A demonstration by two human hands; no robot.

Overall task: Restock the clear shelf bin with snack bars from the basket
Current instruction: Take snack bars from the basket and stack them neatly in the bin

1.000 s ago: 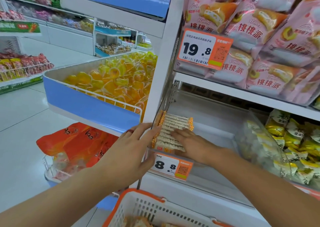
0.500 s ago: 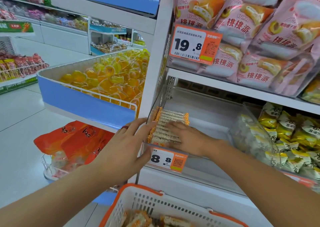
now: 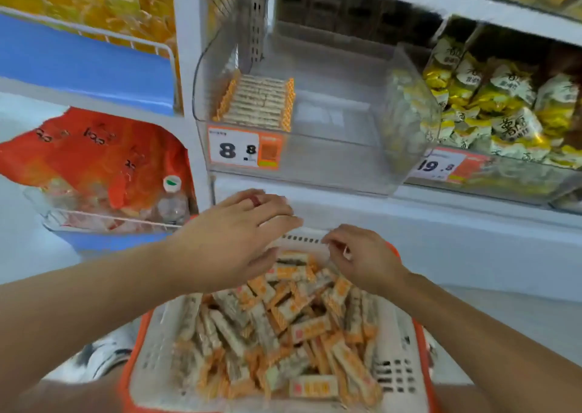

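- Hands over basket [image 3: 151,346]: left hand [image 3: 233,239] spread flat, empty; right hand [image 3: 362,255] loosely curled, contents unclear.
- Snack bars [image 3: 283,327] heaped loose, ready for scooping.
- Clear shelf bin [image 3: 315,167]: single neat row at left, leaving room.

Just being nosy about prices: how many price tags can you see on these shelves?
2. The 8.8 price tag sits on the front of the clear bin, lower left. The 19.8 price tag is on the neighbouring bin's front, right. Others may lie outside the view.

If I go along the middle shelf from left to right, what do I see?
Blue-fronted wire rack of yellow sweets → neat row of orange-edged snack bars in the clear plastic shelf bin → the bin's bare stretch → yellow and white snack packets.
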